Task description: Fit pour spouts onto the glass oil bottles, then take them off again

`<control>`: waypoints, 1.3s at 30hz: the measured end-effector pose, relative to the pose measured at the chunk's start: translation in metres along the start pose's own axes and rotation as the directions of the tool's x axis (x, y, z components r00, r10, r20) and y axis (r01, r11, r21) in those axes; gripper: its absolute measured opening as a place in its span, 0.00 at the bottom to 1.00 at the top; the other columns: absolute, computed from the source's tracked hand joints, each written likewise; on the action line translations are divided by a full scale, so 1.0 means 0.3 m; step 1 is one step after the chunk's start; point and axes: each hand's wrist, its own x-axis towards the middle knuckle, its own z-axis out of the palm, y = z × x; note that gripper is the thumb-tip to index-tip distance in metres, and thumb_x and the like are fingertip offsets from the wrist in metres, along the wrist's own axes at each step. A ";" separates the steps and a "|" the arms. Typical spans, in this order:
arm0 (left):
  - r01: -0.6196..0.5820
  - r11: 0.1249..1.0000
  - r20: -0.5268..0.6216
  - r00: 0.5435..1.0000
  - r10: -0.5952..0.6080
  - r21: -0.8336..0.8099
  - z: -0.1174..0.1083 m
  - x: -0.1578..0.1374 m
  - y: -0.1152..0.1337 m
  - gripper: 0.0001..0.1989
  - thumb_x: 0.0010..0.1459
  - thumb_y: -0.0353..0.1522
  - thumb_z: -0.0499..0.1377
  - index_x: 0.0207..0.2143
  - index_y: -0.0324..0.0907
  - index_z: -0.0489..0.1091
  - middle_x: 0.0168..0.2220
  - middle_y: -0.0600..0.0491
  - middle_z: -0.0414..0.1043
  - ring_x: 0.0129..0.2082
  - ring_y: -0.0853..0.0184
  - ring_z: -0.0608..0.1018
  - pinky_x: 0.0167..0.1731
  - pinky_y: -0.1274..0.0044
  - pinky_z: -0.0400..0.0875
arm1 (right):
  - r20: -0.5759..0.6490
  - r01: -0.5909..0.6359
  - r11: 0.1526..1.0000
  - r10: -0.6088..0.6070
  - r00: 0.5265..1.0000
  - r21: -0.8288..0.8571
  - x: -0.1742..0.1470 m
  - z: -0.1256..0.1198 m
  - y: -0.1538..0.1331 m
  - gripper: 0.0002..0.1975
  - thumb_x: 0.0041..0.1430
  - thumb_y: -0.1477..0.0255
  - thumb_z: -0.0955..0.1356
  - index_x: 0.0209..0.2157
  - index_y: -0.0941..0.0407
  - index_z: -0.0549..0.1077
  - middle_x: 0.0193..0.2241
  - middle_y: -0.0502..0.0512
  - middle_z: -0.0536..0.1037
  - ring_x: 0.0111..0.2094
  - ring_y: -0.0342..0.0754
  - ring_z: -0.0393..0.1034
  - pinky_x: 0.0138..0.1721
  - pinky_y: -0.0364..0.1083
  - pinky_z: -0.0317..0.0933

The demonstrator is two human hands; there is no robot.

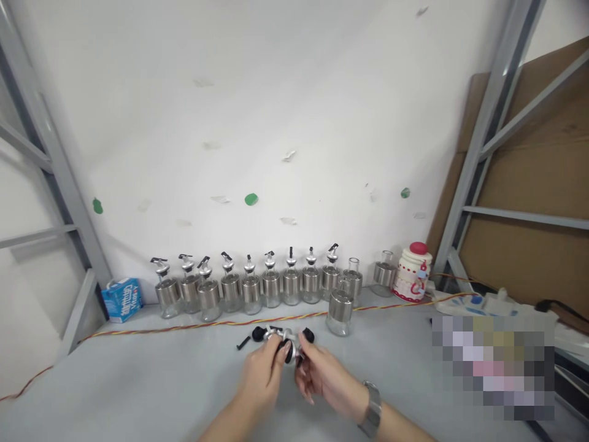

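Low over the grey table, my left hand [261, 369] has its thumb and fingers closed on a silver-and-black bottle pourer [289, 352]. My right hand [327, 376] meets it from the other side, thumb and curled fingers closed at the pourer's right end. Fingers cover much of the part. Just beyond them lie more pourer parts, among them a black stopper [258, 334] and a thin black piece [243, 343]. An uncapped glass bottle [340, 310] with a steel sleeve stands upright beyond my right hand.
Along the wall runs a row of glass bottles [251, 288] topped with pourers. Two more uncapped bottles, a blue carton [122, 301] and a white-and-red jar [413, 273] stand there. A twisted red-yellow wire [193, 328] crosses the table [138, 380]. Cables and a blurred item lie right.
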 end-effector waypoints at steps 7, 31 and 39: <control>0.269 0.848 0.079 0.962 -0.263 -0.456 0.034 0.021 0.011 0.18 0.52 0.49 0.47 0.25 0.43 0.58 0.11 0.65 0.47 0.11 0.76 0.51 0.10 0.84 0.47 | -0.084 0.257 0.926 -0.290 0.953 -0.278 -0.012 -0.010 0.005 0.23 0.49 0.48 0.58 0.23 0.56 0.58 0.11 0.41 0.56 0.12 0.37 0.49 0.14 0.39 0.46; 0.460 0.559 -0.312 0.886 -0.343 0.691 -0.180 0.091 -0.156 0.23 0.54 0.45 0.45 0.32 0.35 0.68 0.29 0.39 0.72 0.35 0.51 0.73 0.31 0.67 0.64 | 0.055 0.286 0.190 -0.740 0.671 -0.939 -0.081 -0.061 -0.067 0.18 0.58 0.63 0.58 0.18 0.56 0.59 0.16 0.49 0.64 0.20 0.42 0.59 0.24 0.42 0.49; -0.102 0.891 -0.064 0.987 0.144 0.442 -0.089 0.045 0.009 0.17 0.58 0.41 0.43 0.42 0.42 0.62 0.40 0.48 0.67 0.42 0.64 0.68 0.43 0.72 0.62 | -0.179 -0.010 0.996 -0.005 0.984 -0.087 -0.007 -0.024 -0.024 0.24 0.45 0.48 0.60 0.14 0.54 0.56 0.06 0.42 0.56 0.07 0.38 0.51 0.08 0.38 0.44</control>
